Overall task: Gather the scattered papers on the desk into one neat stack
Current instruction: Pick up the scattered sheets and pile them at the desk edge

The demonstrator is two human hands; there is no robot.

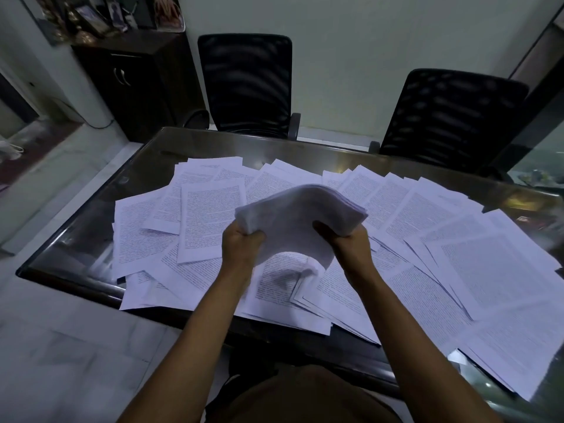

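Note:
A thick bundle of white papers (297, 219) hangs above the middle of the desk, bent into an arch. My left hand (241, 244) grips its left edge and my right hand (348, 242) grips its right edge. One loose corner of the bundle droops down between my wrists, blurred. Below and around it, several printed sheets (210, 221) lie scattered and overlapping across the glass-topped desk (91, 227). More sheets (488, 270) spread to the right, some overhanging the near edge.
Two black mesh office chairs (247, 83) (451, 117) stand behind the desk's far edge. A dark wooden cabinet (137, 83) with framed items on top stands at the back left. Pale tiled floor (61, 346) lies to the left of the desk.

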